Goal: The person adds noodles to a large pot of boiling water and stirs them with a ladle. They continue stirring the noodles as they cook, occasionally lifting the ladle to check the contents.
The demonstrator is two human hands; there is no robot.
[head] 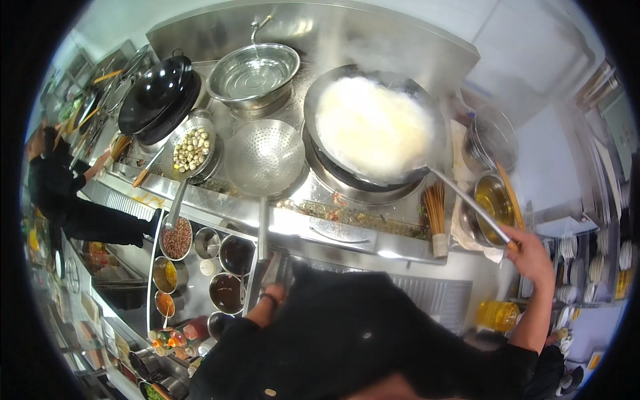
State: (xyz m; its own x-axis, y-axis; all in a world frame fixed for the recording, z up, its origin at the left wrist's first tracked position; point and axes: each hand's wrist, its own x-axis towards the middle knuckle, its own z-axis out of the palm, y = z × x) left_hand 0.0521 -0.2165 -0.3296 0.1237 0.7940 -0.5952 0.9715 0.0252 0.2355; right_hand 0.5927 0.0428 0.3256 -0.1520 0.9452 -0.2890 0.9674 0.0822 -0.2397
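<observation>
My right hand [529, 255] is closed around the wooden-tipped handle of a long metal ladle [470, 202], whose far end goes into a large wok [320, 150] full of foaming, steaming pale liquid [372, 127]. My left hand [274, 296] is low at the body, by the edge of the sauce counter; whether it holds anything is unclear. A round perforated strainer [265, 157] lies left of the wok, its handle pointing towards me. Further left, another perforated strainer [180, 172] holds small speckled eggs, apparently quail eggs [191, 150].
A metal basin of water [254, 75] stands under a tap, beside a black wok [157, 95]. A bamboo brush [435, 215] and an oil pot [492, 200] are at right. Sauce pots [227, 292] and bottles [175, 340] stand at left. Another person [65, 200] works far left.
</observation>
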